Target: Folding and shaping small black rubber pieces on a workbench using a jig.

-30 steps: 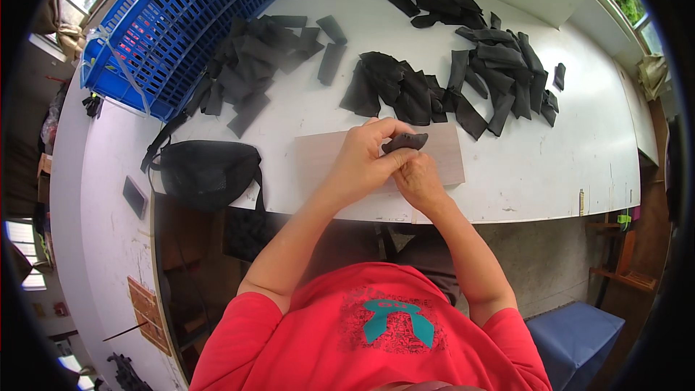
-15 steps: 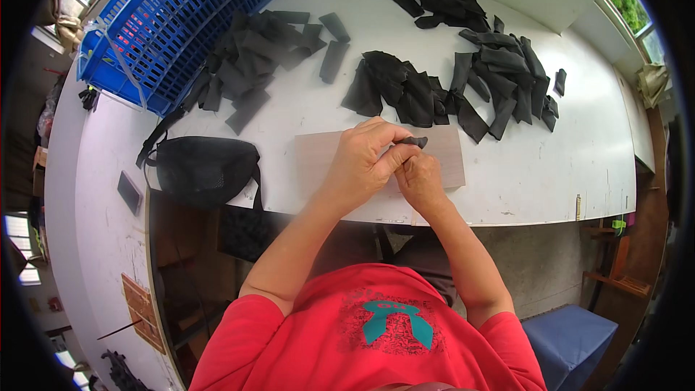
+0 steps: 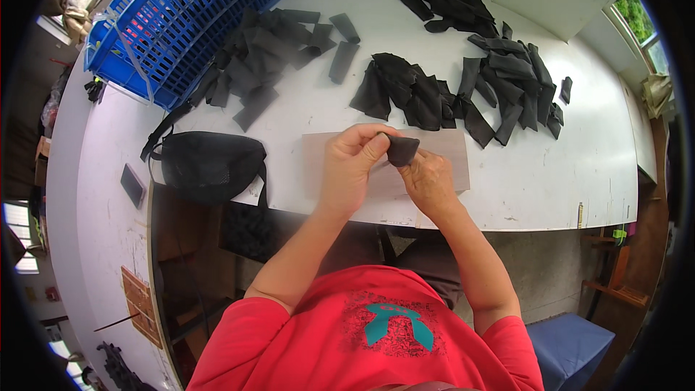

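Note:
Between my two hands is a small dark grey fabric piece (image 3: 402, 150), held above a pale wooden board (image 3: 315, 163). My left hand (image 3: 355, 163) pinches its left edge between thumb and fingers. My right hand (image 3: 428, 179) is closed at the piece's lower right side, its fingertips partly hidden by the fabric. Just beyond the board lies a heap of black fabric pieces (image 3: 405, 90). Another heap of dark strips (image 3: 510, 80) spreads to the right of it, and a looser pile of grey pieces (image 3: 257, 54) lies at the far left.
A blue plastic crate (image 3: 188, 25) stands at the back left. Near the table's left front edge sit a black bag (image 3: 213, 165) with a strap and a phone-like dark slab (image 3: 132, 185). More black pieces (image 3: 456, 6) lie farther back. A blue stool (image 3: 568, 347) is at lower right.
My hands have moved slightly apart, and the fabric piece now shows broad and flat between them, where before only a small rolled end stuck out. The whole view has shifted a little.

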`<action>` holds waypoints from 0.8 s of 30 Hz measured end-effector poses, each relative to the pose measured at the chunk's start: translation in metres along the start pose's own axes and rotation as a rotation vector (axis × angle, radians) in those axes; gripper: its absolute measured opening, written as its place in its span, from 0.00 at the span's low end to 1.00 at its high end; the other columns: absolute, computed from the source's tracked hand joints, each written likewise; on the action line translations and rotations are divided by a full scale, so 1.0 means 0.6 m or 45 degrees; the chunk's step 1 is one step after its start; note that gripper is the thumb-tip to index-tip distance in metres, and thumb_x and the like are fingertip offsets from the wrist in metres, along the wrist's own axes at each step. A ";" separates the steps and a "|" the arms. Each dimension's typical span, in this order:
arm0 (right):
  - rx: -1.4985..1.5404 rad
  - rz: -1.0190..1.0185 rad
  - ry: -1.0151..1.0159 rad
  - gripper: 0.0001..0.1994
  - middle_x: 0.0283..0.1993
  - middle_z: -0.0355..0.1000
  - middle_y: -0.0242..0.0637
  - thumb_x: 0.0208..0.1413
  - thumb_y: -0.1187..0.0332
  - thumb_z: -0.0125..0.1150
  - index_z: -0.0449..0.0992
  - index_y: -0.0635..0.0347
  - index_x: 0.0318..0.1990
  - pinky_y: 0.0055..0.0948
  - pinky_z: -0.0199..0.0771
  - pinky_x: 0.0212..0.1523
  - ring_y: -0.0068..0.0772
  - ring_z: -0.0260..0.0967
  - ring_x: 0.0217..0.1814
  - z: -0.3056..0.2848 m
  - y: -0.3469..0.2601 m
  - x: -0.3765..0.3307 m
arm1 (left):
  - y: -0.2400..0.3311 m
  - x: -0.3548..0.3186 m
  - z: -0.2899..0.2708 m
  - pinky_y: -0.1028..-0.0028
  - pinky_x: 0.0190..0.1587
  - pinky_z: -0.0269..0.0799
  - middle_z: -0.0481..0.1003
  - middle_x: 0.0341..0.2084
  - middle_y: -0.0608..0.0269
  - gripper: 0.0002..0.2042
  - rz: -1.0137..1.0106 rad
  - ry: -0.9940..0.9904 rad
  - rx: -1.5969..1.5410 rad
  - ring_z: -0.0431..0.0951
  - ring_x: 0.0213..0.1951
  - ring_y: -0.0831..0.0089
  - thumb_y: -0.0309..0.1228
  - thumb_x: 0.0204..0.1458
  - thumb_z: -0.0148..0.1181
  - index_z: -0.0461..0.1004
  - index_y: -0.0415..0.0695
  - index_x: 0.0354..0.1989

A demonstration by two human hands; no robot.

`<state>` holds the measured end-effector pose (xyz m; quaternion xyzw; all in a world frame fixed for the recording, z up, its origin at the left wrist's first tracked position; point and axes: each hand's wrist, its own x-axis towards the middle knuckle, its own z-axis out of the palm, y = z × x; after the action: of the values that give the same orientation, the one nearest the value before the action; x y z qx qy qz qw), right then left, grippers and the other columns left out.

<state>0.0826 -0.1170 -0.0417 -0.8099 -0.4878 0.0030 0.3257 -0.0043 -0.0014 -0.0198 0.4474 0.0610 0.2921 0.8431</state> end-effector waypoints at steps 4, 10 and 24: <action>-0.030 0.032 -0.084 0.08 0.20 0.65 0.41 0.47 0.66 0.55 0.69 0.62 0.25 0.36 0.63 0.22 0.42 0.65 0.21 -0.023 -0.003 0.007 | -0.003 0.017 -0.006 0.74 0.43 0.63 0.73 0.31 0.57 0.06 0.070 -0.034 0.196 0.71 0.35 0.74 0.25 0.49 0.52 0.71 0.36 0.34; 1.855 0.126 0.001 0.16 0.18 0.62 0.29 0.55 0.59 0.46 0.70 0.66 0.30 0.18 0.58 0.21 0.18 0.59 0.19 -0.158 0.017 0.118 | -0.060 0.150 -0.132 0.80 0.32 0.65 0.72 0.27 0.60 0.10 0.288 0.650 1.191 0.70 0.28 0.78 0.25 0.43 0.53 0.69 0.34 0.35; 1.332 0.921 -0.020 0.15 0.18 0.63 0.30 0.56 0.63 0.45 0.70 0.67 0.28 0.18 0.59 0.22 0.18 0.58 0.20 -0.034 0.021 -0.113 | -0.104 0.186 -0.155 0.65 0.33 0.66 0.70 0.25 0.54 0.09 -0.095 0.276 1.897 0.71 0.34 0.59 0.30 0.38 0.60 0.69 0.39 0.26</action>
<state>0.0638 -0.1852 -0.0535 -0.6572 -0.1200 0.3567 0.6530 0.0810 0.0997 -0.1064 0.8657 0.3401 0.1873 0.3159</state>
